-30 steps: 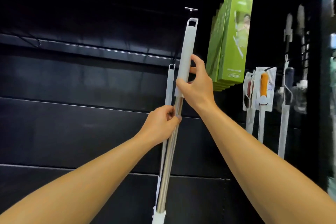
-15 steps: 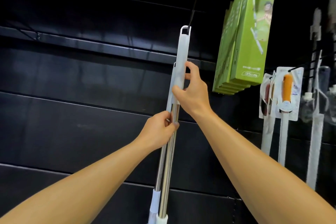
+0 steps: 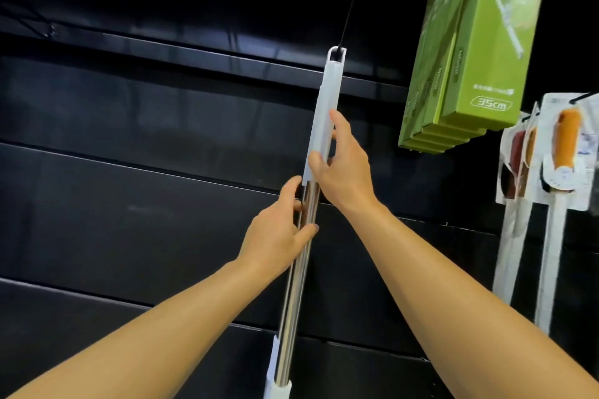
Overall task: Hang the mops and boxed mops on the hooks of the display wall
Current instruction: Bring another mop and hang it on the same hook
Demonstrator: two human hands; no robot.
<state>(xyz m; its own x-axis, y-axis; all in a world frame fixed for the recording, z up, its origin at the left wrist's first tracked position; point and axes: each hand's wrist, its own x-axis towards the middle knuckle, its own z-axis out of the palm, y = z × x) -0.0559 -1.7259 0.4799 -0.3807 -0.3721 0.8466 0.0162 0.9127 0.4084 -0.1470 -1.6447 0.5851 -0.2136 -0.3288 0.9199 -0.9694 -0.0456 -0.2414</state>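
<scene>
A mop with a white grip (image 3: 325,100) and a steel pole (image 3: 296,275) hangs upright at the centre. Its top loop sits on a black hook (image 3: 351,0) of the display wall. My right hand (image 3: 342,168) wraps the lower end of the white grip. Just below, my left hand (image 3: 278,236) closes around the steel pole. A second mop pole (image 3: 271,363) stands directly behind the first, mostly hidden. Several green boxed mops (image 3: 463,52) hang at the upper right.
The dark slatted display wall (image 3: 136,126) fills the left and centre. At the right edge hang carded tools with orange and red handles (image 3: 565,142) on long white poles (image 3: 551,262). Their black hook (image 3: 583,96) juts out above them.
The mop went up and its top loop slid onto the black hook. Both hands kept their hold, and my view tilted upward and moved closer to the wall.
</scene>
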